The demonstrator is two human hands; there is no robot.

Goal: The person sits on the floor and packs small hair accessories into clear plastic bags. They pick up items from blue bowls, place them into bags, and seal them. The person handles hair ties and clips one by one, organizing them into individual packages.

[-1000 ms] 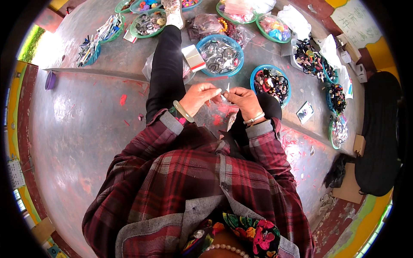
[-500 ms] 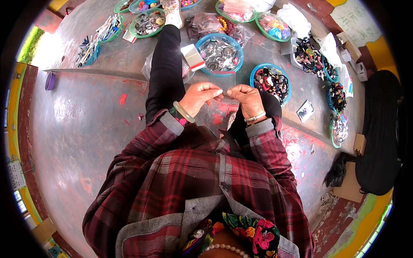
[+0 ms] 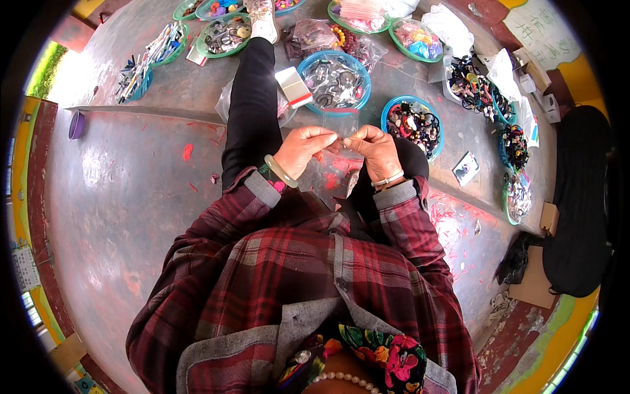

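Sleeves [image 3: 226, 205] of red plaid run forward from our body to both bare hands, which come together in front of us. Our left hand [image 3: 302, 150] pinches thumb against forefinger on the near part of a small clear bag [image 3: 340, 122]; our right hand [image 3: 378, 154] pinches it likewise from the other side, the two sets of tips almost touching. The bag reaches out beyond our fingers, with a red strip [image 3: 339, 111] across its far end. Whether some tiny piece sits between the tips, we cannot tell.

We judge the step in hand to be fine fingertip work on the bag's near part, with neither side let go. The next move, as we read it, calls for one pinch held steady while the other thumb shifts lightly along the film, which could slip or crease.

Just past the bag stands a blue basin [image 3: 369, 84] of small wrapped pieces, a red-and-white box [image 3: 293, 87] close beside it. To its right, a second basin [image 3: 384, 119] holds a dark jumble. Farther off, near our shoe [image 3: 264, 26], a green bowl [image 3: 223, 56] bears more small pieces.
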